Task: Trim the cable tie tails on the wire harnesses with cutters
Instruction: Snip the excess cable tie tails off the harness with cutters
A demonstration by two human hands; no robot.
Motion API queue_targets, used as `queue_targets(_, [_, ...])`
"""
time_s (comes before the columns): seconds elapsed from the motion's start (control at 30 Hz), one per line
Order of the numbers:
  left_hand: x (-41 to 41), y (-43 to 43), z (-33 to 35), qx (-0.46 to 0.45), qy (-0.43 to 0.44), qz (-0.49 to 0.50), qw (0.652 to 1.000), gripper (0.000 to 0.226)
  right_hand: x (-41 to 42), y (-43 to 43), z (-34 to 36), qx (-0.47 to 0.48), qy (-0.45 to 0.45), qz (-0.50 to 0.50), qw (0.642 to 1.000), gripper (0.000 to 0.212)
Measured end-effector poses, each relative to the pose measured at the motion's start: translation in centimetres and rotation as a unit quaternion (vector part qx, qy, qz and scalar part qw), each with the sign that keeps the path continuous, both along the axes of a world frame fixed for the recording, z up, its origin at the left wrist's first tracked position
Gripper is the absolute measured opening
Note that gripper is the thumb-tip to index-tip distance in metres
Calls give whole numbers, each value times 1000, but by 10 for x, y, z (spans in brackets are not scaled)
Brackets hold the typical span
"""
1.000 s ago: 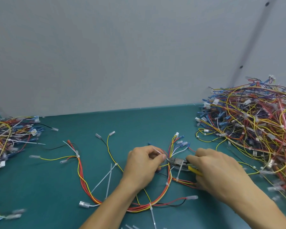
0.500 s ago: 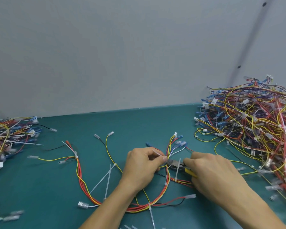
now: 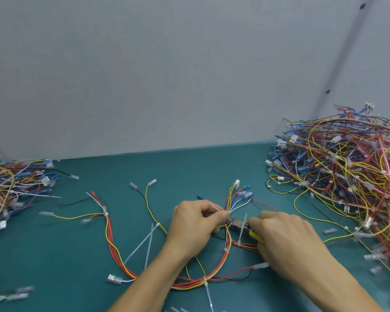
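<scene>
Nearby, a white plastic tie tail [image 3: 216, 208] was pinched by the left hand [image 3: 193, 225], and yellow-handled cutters [image 3: 240, 222], mostly hidden, were gripped by the right hand [image 3: 286, 236]. The red-and-yellow wire harness [image 3: 109, 235] was spread on the green table [image 3: 189, 170] between a big wire pile [image 3: 347, 176] and a small pile [image 3: 11, 183].

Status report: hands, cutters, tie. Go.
Left hand pinching tie tail. Right hand gripping cutters, tips at harness. Second tail crossing cutters.

Assembly workshop — wire-harness piles [image 3: 347, 176], teal bench [image 3: 189, 167]
</scene>
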State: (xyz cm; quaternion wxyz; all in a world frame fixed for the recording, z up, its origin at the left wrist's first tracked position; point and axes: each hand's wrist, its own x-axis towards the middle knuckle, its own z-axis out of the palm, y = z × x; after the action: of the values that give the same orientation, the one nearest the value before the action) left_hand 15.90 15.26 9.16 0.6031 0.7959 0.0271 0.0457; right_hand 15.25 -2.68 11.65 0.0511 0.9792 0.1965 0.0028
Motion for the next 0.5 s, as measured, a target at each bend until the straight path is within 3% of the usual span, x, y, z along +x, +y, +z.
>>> queue_targets(0.23, [4,6,2,-114,3,71,991,19,3,-8,8,64,-37,-31,997,10])
queue_targets(0.37, [3,11,12,-72,-45,76,993,27,2,-15,18,73,-20,-54,996,21])
queue_targets(0.5, [-5,10,28,-107,-66,35,991,29,1,-31,34,78,-1,-31,996,26])
